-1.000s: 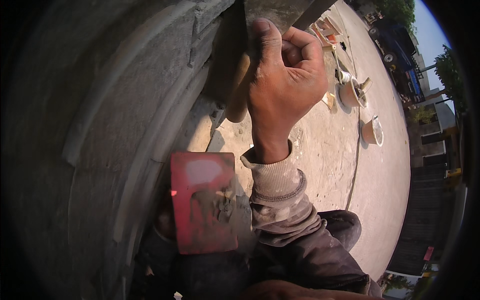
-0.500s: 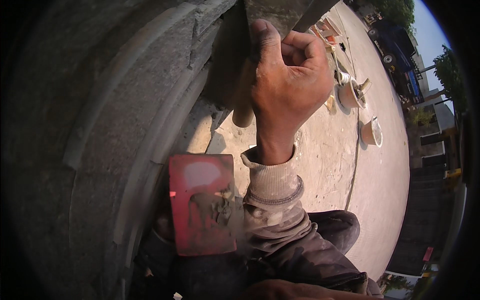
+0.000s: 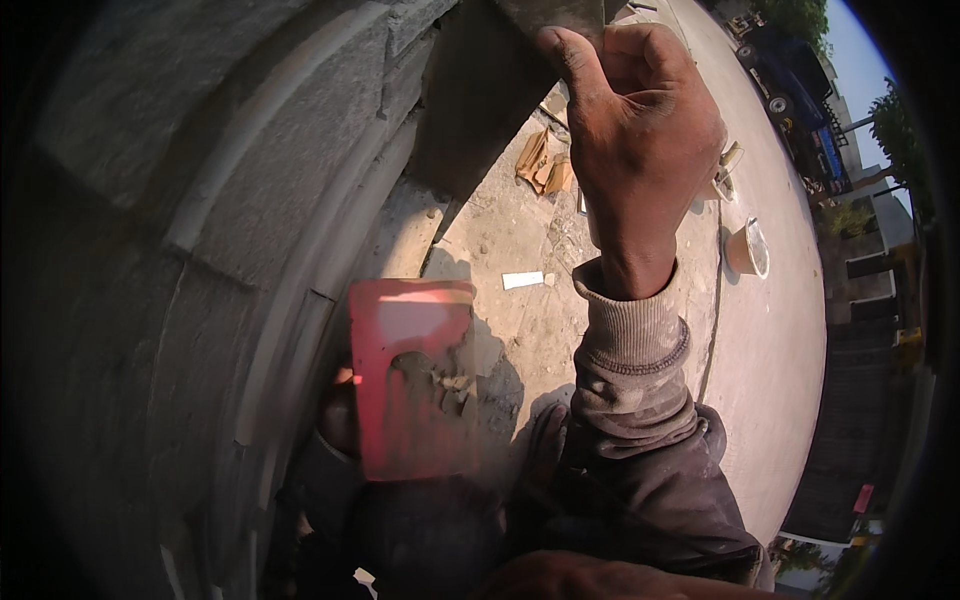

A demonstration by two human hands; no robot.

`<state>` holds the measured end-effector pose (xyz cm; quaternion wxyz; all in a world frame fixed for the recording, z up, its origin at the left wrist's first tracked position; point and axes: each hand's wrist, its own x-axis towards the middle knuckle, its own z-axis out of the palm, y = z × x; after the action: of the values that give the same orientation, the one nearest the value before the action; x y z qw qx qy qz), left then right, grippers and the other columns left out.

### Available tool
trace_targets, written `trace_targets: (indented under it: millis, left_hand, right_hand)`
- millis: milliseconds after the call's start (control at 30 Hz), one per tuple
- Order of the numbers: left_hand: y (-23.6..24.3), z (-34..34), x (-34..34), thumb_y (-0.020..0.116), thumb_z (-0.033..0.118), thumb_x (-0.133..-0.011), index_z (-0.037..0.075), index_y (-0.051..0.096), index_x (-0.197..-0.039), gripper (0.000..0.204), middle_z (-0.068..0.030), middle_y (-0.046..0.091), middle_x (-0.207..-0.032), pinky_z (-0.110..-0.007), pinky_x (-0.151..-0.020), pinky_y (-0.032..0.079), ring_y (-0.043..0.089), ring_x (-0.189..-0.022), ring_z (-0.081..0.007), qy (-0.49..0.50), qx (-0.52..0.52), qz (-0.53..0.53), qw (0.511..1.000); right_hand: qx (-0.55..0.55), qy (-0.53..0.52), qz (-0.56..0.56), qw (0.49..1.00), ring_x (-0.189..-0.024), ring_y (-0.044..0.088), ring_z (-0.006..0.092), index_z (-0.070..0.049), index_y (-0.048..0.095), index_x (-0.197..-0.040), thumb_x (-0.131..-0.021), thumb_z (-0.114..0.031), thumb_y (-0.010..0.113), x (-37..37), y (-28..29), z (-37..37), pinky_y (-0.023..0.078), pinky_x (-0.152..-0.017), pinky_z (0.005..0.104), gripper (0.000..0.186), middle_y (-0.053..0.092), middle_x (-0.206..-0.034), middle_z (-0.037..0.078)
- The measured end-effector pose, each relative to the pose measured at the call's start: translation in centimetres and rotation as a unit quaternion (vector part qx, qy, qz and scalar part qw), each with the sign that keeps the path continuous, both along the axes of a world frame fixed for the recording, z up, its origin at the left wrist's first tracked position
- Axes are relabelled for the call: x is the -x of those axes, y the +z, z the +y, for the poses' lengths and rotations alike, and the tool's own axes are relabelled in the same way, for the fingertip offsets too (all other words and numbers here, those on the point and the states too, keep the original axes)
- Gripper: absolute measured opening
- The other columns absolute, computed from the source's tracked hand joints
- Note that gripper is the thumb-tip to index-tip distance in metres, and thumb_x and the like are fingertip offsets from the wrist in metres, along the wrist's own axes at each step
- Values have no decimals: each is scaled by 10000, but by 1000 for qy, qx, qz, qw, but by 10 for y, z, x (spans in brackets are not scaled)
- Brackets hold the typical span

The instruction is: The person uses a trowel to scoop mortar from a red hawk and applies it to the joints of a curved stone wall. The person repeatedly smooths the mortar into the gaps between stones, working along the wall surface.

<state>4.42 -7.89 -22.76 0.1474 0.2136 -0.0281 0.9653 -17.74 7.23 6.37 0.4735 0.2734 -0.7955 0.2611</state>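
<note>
My right hand (image 3: 650, 130) is raised at the upper middle, its thumb and bent fingers closed on the edge of a flat grey trowel blade (image 3: 565, 14). The frame's upper edge cuts off most of that trowel. Lower down, beside the wall, is a red plastic mortar board (image 3: 410, 320) with wet grey mortar (image 3: 450, 390) smeared over its right half. My left hand (image 3: 340, 418) shows only partly at the board's left edge, in shadow. It holds the board from below, with most of its fingers hidden.
A grey moulded stone wall (image 3: 270, 170) fills the left side. On the pale concrete floor (image 3: 560, 350) lie torn brown paper (image 3: 545, 165) and a white strip (image 3: 522, 280). A pale bucket (image 3: 745, 248) stands to the right. Beyond are a dark vehicle (image 3: 795, 95) and trees.
My right hand has moved right and slightly up. The rounded tan handle end below it has gone out of sight. The red board has shifted slightly up and right.
</note>
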Motion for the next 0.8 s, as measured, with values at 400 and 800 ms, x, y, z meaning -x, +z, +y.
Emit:
trace_targets:
  millis: [400,800]
  left_hand:
    - [79,1,-1,626,502,-962,81,407,-1534,743,-169,465,-1523,-525,-1149,405,489,-1372,-362,-34,26,-163,986]
    - [73,2,0,546,530,-1011,91,412,-1531,694,-141,481,-1511,-480,-1152,411,503,-1357,-313,-48,9,-116,992]
  right_hand:
    - [-97,84,30,991,-818,733,127,-70,695,-1011,-861,-121,850,14,23,28,594,-708,261,221,746,-908,54]
    - [-49,31,72,996,-782,752,117,-77,698,-948,-840,-179,876,20,14,10,581,-633,227,231,749,-857,33]
